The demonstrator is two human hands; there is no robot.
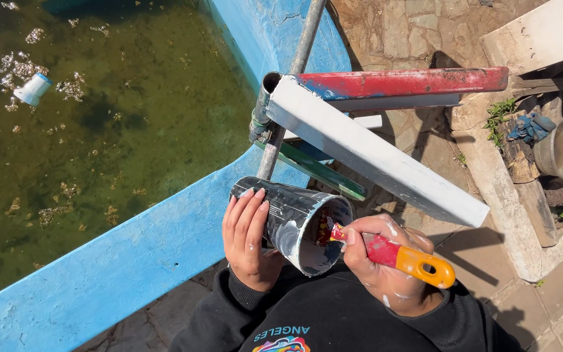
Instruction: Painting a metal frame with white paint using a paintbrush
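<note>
My left hand [247, 236] grips the side of a dark paint-smeared can [294, 220], tilted with its mouth toward me and white paint inside. My right hand [386, 264], flecked with white paint, holds a paintbrush [404, 256] by its red and orange handle. The brush head is dipped into the can's mouth. Just beyond the can runs a white-painted bar [373, 155] of a metal frame, with a red bar [402, 83] above it and a green bar [320, 173] below.
A grey metal pole [294, 78] rises past the blue pool wall [125, 261]. Murky green water [112, 111] holds a floating white container [32, 88]. A stone pavement [483, 261] lies to the right, with a clay pot [557, 150] and a white plank [542, 32].
</note>
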